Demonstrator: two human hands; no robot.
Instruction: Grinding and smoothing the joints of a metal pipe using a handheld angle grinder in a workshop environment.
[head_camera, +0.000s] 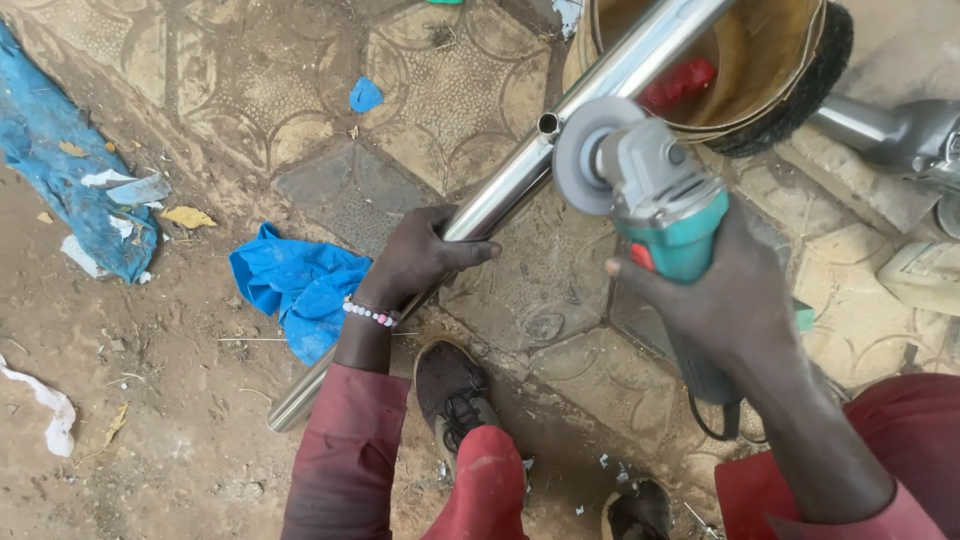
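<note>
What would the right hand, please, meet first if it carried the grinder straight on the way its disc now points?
Most likely the steel tube: the right hand aims the angle grinder at it, beside the small side stub. Depth is unclear.

Single head view, steeply downward, close over ground.

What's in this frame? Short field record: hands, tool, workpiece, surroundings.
left hand: grips the steel tube
right hand: holds the angle grinder by its body
angle grinder: teal and grey, disc facing the tube near a small side stub
steel tube: shiny, runs diagonally from lower left to upper right
blue cloth: crumpled on the ground left of the left hand
ground: patterned paving, dirt at left
</note>
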